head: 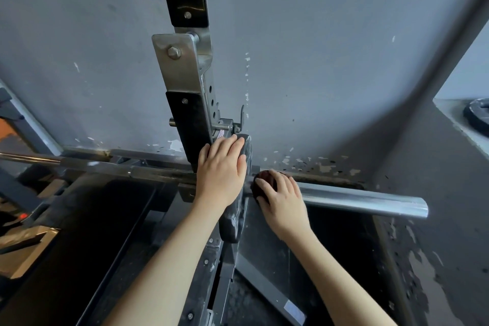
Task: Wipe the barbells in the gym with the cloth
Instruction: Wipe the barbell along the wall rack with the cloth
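The location is a gym, in its weight-training area. A steel barbell lies across a rack, and its bare end extends to the right of the right hand. A dark weight plate sits on the bar directly under the left hand. Above the left hand rises a steel rack upright with a row of holes and bolted brackets. Far right of the right hand, a second plate lies on a grey ledge.

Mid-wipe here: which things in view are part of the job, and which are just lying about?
In the job: barbell; cloth, gripped on the bar by the right hand; plate, with the left hand resting on it.
Lying about: rack; spare plate, far right.
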`<act>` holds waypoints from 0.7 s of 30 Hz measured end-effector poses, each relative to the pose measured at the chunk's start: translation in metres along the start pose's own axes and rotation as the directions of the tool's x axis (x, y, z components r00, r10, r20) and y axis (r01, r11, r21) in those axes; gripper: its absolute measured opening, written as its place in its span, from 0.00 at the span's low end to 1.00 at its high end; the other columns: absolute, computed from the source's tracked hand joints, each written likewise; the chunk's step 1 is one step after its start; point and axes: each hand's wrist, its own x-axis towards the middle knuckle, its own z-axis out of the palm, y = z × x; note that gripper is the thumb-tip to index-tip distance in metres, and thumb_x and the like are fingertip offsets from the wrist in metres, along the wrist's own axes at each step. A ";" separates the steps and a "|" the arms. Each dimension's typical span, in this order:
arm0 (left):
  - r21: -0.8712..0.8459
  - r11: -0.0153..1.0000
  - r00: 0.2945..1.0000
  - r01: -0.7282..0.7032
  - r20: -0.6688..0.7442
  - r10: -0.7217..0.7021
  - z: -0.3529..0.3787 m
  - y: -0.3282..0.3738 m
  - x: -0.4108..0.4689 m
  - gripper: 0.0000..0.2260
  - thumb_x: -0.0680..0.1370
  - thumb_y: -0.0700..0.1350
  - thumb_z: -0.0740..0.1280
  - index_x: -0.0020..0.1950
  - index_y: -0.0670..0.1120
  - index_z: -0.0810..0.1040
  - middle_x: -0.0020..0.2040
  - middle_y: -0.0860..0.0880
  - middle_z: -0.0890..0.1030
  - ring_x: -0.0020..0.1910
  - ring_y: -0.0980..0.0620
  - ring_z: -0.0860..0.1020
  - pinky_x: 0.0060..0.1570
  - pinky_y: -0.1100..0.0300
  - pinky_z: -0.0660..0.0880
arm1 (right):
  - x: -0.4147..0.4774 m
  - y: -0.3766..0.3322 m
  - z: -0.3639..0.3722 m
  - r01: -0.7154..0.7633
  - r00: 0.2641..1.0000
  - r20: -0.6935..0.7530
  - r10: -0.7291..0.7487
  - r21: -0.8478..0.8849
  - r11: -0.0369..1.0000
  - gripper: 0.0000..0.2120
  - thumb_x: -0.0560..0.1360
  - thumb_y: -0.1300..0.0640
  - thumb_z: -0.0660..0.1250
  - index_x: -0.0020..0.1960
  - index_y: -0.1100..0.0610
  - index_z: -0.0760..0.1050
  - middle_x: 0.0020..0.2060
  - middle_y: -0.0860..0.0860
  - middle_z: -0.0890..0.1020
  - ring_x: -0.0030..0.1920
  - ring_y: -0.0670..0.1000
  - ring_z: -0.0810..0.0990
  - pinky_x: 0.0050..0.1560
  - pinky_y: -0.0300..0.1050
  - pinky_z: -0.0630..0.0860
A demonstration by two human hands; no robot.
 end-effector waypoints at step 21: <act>0.053 0.996 0.996 -0.076 -0.037 0.078 0.006 0.005 0.003 0.21 0.77 0.48 0.53 0.61 0.40 0.78 0.60 0.44 0.80 0.60 0.43 0.77 0.59 0.44 0.73 | -0.006 0.046 -0.020 -0.461 0.845 -0.282 0.455 0.049 0.886 0.18 0.74 0.51 0.56 0.50 0.59 0.80 0.49 0.59 0.78 0.52 0.62 0.74 0.58 0.56 0.68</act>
